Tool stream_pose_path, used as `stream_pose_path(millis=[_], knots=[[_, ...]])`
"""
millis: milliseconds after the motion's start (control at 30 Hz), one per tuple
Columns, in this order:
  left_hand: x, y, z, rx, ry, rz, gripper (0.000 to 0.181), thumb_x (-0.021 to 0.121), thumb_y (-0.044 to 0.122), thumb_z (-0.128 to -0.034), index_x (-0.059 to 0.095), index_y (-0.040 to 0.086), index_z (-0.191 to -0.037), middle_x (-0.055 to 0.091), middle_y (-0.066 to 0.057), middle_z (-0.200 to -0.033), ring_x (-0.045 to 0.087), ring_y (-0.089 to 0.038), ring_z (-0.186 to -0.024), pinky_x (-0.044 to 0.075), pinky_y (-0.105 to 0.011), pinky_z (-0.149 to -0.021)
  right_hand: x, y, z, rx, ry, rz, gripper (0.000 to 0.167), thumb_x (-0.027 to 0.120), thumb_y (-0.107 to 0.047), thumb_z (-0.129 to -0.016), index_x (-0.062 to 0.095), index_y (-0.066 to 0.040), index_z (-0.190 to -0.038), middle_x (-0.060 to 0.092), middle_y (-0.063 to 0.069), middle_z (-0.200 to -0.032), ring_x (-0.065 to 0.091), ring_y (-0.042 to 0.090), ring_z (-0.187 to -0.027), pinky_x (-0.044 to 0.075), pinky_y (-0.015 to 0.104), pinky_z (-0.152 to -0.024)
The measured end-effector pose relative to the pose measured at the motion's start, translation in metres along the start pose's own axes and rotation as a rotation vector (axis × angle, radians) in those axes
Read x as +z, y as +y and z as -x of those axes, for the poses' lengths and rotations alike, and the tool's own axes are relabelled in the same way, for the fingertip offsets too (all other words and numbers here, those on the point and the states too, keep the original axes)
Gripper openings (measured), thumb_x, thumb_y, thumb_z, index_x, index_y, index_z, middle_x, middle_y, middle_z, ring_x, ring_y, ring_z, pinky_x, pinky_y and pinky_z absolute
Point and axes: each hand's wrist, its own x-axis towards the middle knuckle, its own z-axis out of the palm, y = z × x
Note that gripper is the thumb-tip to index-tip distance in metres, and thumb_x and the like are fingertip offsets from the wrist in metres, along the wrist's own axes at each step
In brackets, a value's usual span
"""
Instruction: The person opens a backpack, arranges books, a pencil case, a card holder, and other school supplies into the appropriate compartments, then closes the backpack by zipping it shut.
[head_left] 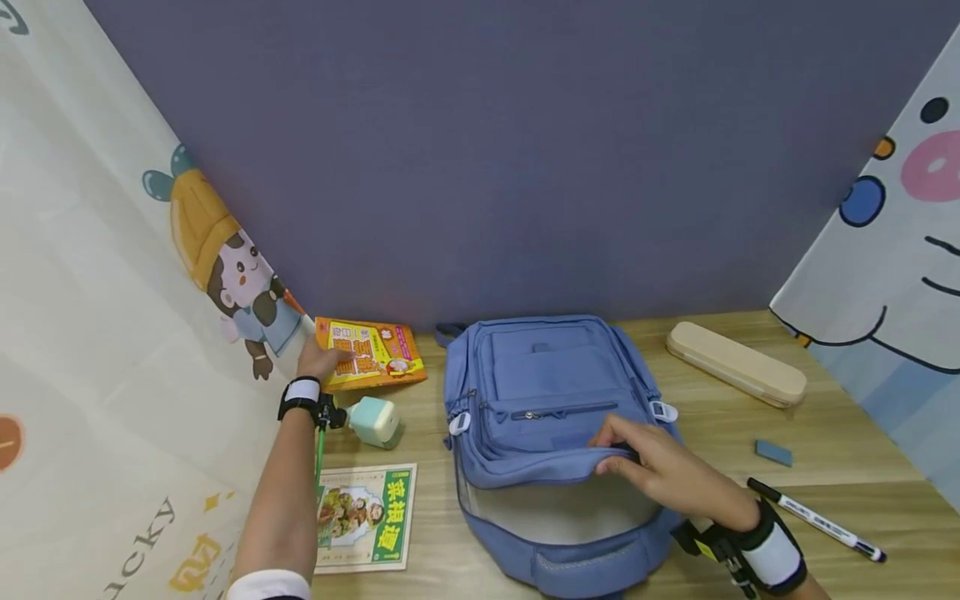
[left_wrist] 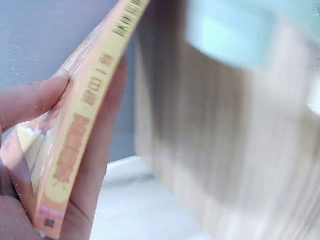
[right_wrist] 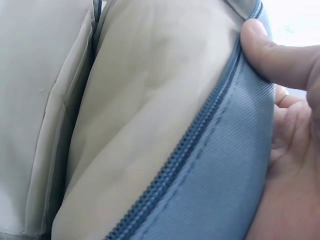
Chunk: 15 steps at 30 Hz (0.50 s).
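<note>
White sleeve cuff (head_left: 268, 585) behind it, the left hand (head_left: 321, 362) pinches the orange paperback (head_left: 381, 353) left of the blue backpack (head_left: 551, 367) (presumably light, bendable, slick: hold across the spine (left_wrist: 82, 130)), the right hand (head_left: 656, 467) pinching the zippered flap (head_left: 525, 471).

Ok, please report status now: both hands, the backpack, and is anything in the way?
Left hand grips orange book. Right hand holds blue backpack open by its flap. Possible obstacle: teal-and-cream item close to left hand.
</note>
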Motion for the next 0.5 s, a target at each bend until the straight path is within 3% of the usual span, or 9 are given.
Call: stream_pose_path(millis=[133,300,400,500], knots=[[-0.003,0.024,0.013,0.068,-0.047,0.153,0.060,0.070,0.003,-0.0987,0.041,-0.003,-0.151,0.064,-0.027,-0.136,0.071,-0.009,-0.084,0.062,-0.025,-0.073,-0.001,-0.004,0.000,0.022,0.003,0.032,0.023,0.071,-0.010,-0.100,0.055,-0.026,-0.106,0.073,-0.007,-0.114,0.069,0.001,-0.101,0.057,0.026,-0.080],[-0.006,0.068,0.047,0.134,-0.048,0.316,0.064,0.067,0.002,-0.1012,0.032,0.004,-0.154,0.062,-0.020,-0.135,0.071,-0.007,-0.090,0.062,-0.024,-0.078,-0.004,-0.006,-0.002,0.058,-0.054,0.011,0.019,0.061,-0.012,-0.107,0.046,-0.023,-0.104,0.068,0.010,-0.145,0.067,0.006,-0.121,0.053,0.023,-0.076],[-0.005,0.090,0.066,0.173,-0.068,0.395,0.061,0.068,0.003,-0.1003,0.034,0.009,-0.150,0.065,-0.008,-0.123,0.073,-0.008,-0.091,0.063,-0.025,-0.077,-0.004,-0.004,-0.005,0.038,-0.068,0.009,0.016,0.059,-0.008,-0.107,0.048,-0.020,-0.108,0.075,0.008,-0.134,0.068,0.000,-0.100,0.049,0.021,-0.070],[0.000,0.104,0.080,0.214,-0.118,0.473,0.057,0.070,0.004,-0.1001,0.037,0.014,-0.145,0.068,-0.001,-0.114,0.076,-0.010,-0.090,0.064,-0.026,-0.074,-0.004,-0.002,-0.009,0.006,-0.056,0.042,0.016,0.060,-0.004,-0.106,0.053,-0.016,-0.113,0.078,0.000,-0.109,0.061,-0.006,-0.083,0.047,0.020,-0.064]])
